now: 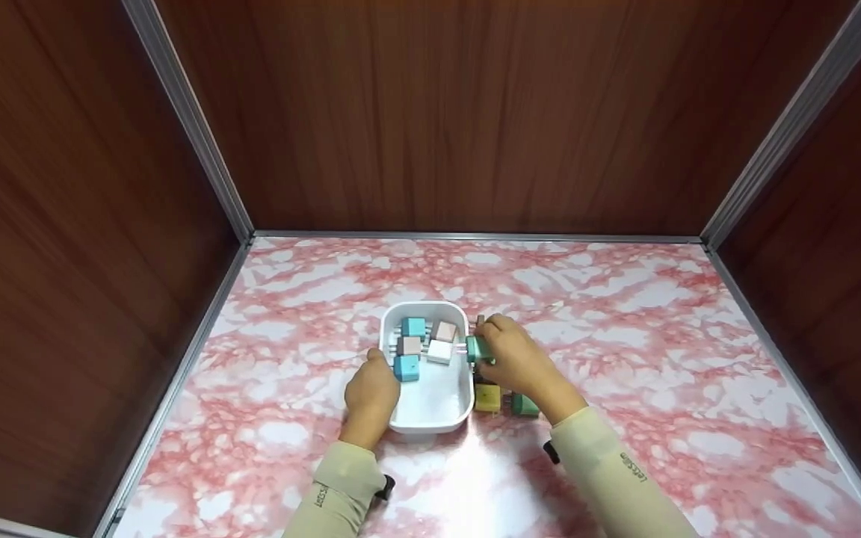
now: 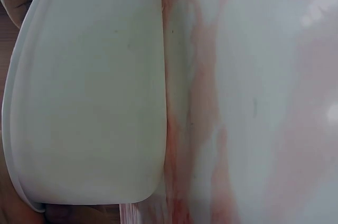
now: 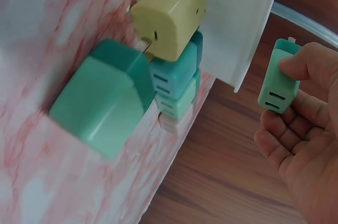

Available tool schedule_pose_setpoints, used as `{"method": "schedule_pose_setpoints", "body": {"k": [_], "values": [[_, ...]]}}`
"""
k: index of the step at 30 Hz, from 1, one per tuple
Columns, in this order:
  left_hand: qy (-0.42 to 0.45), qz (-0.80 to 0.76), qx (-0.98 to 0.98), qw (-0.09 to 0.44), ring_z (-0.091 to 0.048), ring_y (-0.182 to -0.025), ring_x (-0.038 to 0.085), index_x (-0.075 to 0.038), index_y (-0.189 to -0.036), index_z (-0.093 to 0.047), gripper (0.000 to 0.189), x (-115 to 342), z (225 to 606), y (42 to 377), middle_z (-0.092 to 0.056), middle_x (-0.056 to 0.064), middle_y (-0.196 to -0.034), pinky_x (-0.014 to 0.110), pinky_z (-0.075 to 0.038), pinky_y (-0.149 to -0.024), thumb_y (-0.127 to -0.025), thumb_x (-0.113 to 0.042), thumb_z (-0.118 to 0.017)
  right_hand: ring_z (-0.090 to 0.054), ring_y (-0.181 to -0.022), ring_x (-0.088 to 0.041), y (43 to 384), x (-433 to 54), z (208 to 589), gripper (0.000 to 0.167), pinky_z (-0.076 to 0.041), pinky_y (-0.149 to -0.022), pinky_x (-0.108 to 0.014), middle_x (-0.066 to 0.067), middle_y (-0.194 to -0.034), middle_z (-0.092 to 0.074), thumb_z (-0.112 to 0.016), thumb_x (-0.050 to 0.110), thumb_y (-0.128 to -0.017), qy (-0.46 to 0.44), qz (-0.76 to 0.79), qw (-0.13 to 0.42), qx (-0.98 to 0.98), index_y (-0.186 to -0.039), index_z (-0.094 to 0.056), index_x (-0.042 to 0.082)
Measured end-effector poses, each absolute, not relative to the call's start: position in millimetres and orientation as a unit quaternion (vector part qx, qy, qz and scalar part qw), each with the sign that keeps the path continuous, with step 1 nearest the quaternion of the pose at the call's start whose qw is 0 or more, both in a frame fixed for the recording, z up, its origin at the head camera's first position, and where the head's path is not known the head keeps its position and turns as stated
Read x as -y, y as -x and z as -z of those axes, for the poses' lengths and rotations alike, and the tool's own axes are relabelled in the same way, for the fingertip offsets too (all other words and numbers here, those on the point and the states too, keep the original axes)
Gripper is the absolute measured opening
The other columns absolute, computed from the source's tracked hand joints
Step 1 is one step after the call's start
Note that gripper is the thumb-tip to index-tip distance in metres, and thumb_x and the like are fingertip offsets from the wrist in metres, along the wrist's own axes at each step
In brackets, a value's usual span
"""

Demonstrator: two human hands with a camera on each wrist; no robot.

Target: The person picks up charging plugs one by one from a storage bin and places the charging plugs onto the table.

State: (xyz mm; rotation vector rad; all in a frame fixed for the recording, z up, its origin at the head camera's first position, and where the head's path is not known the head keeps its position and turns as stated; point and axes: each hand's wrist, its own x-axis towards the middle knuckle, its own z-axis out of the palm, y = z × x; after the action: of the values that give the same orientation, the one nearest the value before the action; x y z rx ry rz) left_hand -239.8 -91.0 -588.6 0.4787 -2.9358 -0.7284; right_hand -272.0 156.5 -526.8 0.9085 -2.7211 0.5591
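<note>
So on the far left of the head view there's a dark wood panel [image 1: 79, 246], then the left hand [image 1: 372, 390] just below centre, gripping the left rim of a white tub [image 1: 430, 415] that sits on the pink-and-white bench [image 1: 288, 336]. Inside the tub, mostly up top, are five plug-like blocks: an upper blue block [image 1: 413, 327], a pinkish block [image 1: 409, 346] and a lower blue block [image 1: 406, 368] stacked down the left side, then a white block [image 1: 440, 352] and another pinkish block [image 1: 444, 331] to their right. At the tub's right rim, the right hand [image 1: 518, 359] is pinching a green plug [image 1: 478, 349] between thumb and fingers, prongs pointing left. Below that, a yellow plug [image 1: 487, 398] lies just outside the tub, with a chunky green plug [image 1: 525, 405] right of it, prongs toward the yellow one. The right wrist view also shows a blue-green plug [image 3: 173, 73] beside the yellow one.
</note>
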Motion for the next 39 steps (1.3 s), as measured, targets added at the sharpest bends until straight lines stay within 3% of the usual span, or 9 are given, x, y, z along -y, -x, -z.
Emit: {"method": "schedule_pose_setpoints", "body": {"k": [7, 25, 35, 39], "values": [[-0.155, 0.242, 0.957, 0.041, -0.074, -0.086, 0.038, 0.003, -0.121, -0.054, 0.026, 92, 589, 240, -0.075, 0.02, -0.095, 0.055, -0.056, -0.071, -0.098, -0.007, -0.051, -0.059, -0.098, -0.023, 272, -167, 527, 0.043, -0.053, -0.088, -0.041, -0.008, -0.111, -0.06, -0.079, 0.009, -0.079, -0.292, -0.189, 0.086, 0.934, -0.12, -0.066, 0.001], [-0.152, 0.243, 0.957, 0.049, -0.074, -0.086, 0.039, 0.004, -0.119, -0.056, 0.025, 92, 588, 239, -0.075, 0.021, -0.095, 0.055, -0.056, -0.072, -0.098, -0.008, -0.05, -0.058, -0.094, -0.023, 276, -191, 532, 0.045, -0.052, -0.084, -0.041, -0.009, -0.107, -0.058, -0.076, 0.002, -0.072, -0.262, -0.215, 0.068, 0.938, -0.116, -0.066, -0.002], [-0.151, 0.244, 0.957, 0.04, -0.074, -0.087, 0.039, 0.005, -0.125, -0.055, 0.03, 92, 587, 240, -0.075, 0.022, -0.097, 0.055, -0.057, -0.072, -0.098, -0.008, -0.051, -0.06, -0.107, -0.029, 276, -202, 537, 0.056, -0.051, -0.096, -0.046, -0.012, -0.117, -0.057, -0.089, 0.018, -0.078, -0.235, -0.207, 0.037, 0.949, -0.123, -0.063, -0.003], [-0.149, 0.245, 0.958, 0.029, -0.074, -0.088, 0.039, 0.006, -0.131, -0.053, 0.035, 92, 586, 240, -0.075, 0.021, -0.099, 0.054, -0.057, -0.072, -0.099, -0.007, -0.052, -0.059, -0.104, -0.028, 276, -206, 539, 0.055, -0.051, -0.094, -0.047, -0.012, -0.115, -0.057, -0.09, 0.019, -0.077, -0.229, -0.198, 0.035, 0.953, -0.121, -0.064, -0.003]]}}
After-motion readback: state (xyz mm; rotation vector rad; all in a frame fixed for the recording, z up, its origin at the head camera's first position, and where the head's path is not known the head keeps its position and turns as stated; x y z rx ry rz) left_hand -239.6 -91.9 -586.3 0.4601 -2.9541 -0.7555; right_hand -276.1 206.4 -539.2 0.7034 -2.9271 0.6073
